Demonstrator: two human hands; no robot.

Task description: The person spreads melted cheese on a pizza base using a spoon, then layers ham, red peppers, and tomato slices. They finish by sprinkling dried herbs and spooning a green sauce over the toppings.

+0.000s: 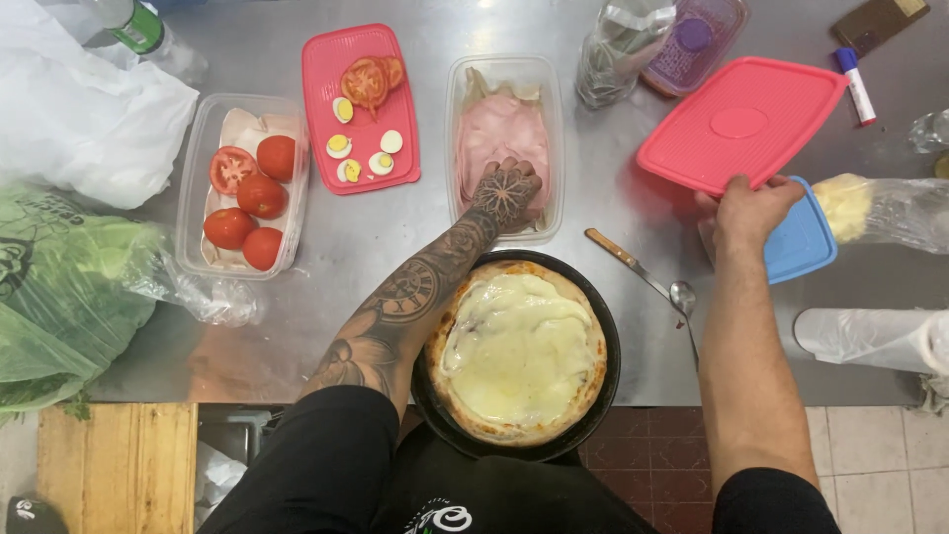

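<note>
My left hand (506, 195), tattooed, reaches into a clear plastic tub (455, 109) of pink ham slices (494, 129), its fingers down on the ham. My right hand (751, 210) grips the lower edge of a pink plastic lid (741, 124), holding it tilted above the counter. Just under that hand lies a blue lid (806, 242). In front of me sits a round dark pan (605, 386) holding a pizza (519, 351) covered in melted white cheese.
A clear tub of tomatoes (247, 188) and a pink lid (326, 69) with egg and tomato slices lie to the left. A knife (623, 259) and spoon (682, 297) rest right of the pan. Bags of greens (59, 287), plastic bags and bottles ring the steel counter (395, 247).
</note>
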